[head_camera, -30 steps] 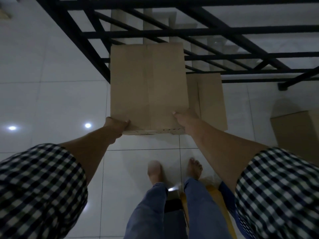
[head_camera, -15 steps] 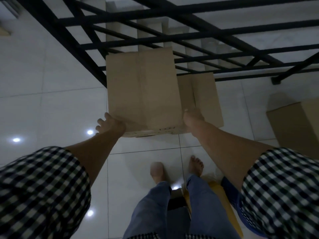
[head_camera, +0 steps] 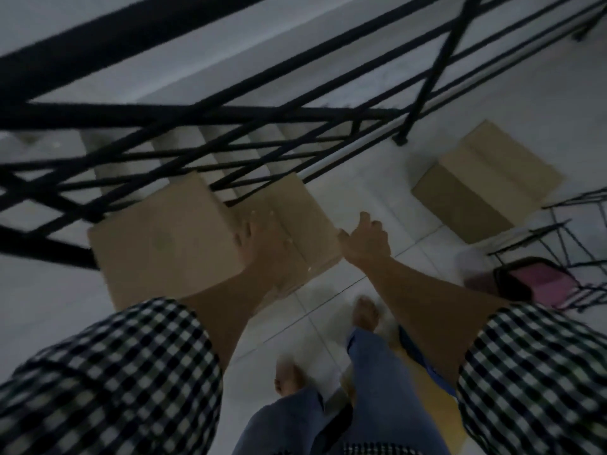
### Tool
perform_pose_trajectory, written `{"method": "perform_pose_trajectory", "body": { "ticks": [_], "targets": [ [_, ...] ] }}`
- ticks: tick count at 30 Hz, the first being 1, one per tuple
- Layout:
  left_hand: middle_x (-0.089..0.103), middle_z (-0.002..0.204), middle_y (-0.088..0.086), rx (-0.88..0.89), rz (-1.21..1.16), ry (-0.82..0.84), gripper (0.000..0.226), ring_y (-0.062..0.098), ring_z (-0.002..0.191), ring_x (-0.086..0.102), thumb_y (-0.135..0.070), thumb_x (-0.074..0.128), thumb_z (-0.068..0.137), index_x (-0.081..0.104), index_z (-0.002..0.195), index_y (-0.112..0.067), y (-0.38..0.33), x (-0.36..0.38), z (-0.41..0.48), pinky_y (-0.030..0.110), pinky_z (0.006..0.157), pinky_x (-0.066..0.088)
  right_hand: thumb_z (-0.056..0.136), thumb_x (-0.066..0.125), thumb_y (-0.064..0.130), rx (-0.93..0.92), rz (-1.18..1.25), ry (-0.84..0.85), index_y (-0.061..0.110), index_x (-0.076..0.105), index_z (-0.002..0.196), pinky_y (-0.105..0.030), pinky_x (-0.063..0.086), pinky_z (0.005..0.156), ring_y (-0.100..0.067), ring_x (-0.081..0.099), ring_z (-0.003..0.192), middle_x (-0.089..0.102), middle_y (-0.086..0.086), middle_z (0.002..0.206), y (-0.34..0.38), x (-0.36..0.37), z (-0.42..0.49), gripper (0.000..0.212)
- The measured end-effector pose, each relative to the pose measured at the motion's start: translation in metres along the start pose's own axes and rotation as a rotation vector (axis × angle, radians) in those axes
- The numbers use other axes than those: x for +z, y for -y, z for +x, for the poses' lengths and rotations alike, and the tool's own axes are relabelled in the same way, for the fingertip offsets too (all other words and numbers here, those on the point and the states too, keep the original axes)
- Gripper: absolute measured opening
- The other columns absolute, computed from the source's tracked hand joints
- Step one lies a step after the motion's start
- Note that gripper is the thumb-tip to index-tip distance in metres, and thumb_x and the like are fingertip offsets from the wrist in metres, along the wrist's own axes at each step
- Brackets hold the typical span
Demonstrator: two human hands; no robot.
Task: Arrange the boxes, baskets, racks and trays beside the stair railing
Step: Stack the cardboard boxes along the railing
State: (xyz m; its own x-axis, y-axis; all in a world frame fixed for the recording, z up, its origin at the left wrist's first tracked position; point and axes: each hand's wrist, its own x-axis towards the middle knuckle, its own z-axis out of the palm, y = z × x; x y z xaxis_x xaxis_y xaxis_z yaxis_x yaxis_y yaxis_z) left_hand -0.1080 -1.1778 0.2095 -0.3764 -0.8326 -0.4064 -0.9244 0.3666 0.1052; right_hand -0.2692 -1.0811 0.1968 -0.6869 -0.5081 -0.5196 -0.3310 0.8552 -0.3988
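A large brown cardboard box (head_camera: 164, 247) stands on the white tiled floor against the black stair railing (head_camera: 203, 113). A lower cardboard box (head_camera: 308, 211) sits just right of it, also against the railing. My left hand (head_camera: 262, 233) hovers or rests with spread fingers over the seam between the two boxes. My right hand (head_camera: 368, 241) is at the lower box's right corner, fingers loosely curled, holding nothing. The frame is blurred, so contact is unclear. A third cardboard box (head_camera: 486, 182) stands apart to the right.
A black wire rack (head_camera: 578, 224) lies at the right edge, with a dark basket holding something pink (head_camera: 535, 280) beside it. A yellow and blue object (head_camera: 427, 392) lies by my bare feet. Stairs descend behind the railing.
Both hands have let go of the large box, which now stands by the railing. My hands moved right toward the lower box, and the view swung to the right.
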Motion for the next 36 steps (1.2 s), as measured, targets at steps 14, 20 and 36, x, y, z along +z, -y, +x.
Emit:
{"method": "perform_pose_trajectory", "body": {
  "ticks": [14, 20, 36],
  "targets": [
    [0.006, 0.162, 0.007, 0.474, 0.154, 0.132, 0.069, 0.032, 0.146, 0.015, -0.055, 0.037, 0.097, 0.011, 0.155, -0.028, -0.349, 0.029, 0.100, 0.049, 0.118, 0.015, 0.095, 0.052, 0.052, 0.381, 0.142, -0.201, 0.017, 0.029, 0.148, -0.052, 0.037, 0.106, -0.035, 0.033, 0.139, 0.030, -0.013, 0.155, -0.204, -0.179, 0.152, 0.068],
    [0.010, 0.161, 0.008, 0.509, 0.125, 0.245, 0.073, 0.034, 0.143, 0.022, -0.057, 0.040, 0.095, 0.014, 0.155, -0.024, -0.466, 0.083, 0.149, 0.049, 0.114, 0.024, 0.094, 0.053, 0.048, 0.485, 0.222, -0.224, 0.015, 0.035, 0.140, -0.048, 0.041, 0.101, -0.037, 0.043, 0.127, 0.040, -0.014, 0.142, -0.278, -0.215, 0.242, 0.060],
    [0.016, 0.157, 0.011, 0.407, 0.074, 0.393, 0.080, 0.034, 0.136, 0.034, -0.050, 0.045, 0.094, 0.003, 0.155, -0.019, -0.605, 0.280, 0.352, 0.048, 0.106, 0.037, 0.087, 0.067, 0.042, 0.841, 0.374, -0.237, 0.018, 0.032, 0.140, -0.044, 0.043, 0.099, -0.036, 0.046, 0.124, 0.036, -0.016, 0.138, -0.451, -0.149, 0.506, 0.068]
  ]
}}
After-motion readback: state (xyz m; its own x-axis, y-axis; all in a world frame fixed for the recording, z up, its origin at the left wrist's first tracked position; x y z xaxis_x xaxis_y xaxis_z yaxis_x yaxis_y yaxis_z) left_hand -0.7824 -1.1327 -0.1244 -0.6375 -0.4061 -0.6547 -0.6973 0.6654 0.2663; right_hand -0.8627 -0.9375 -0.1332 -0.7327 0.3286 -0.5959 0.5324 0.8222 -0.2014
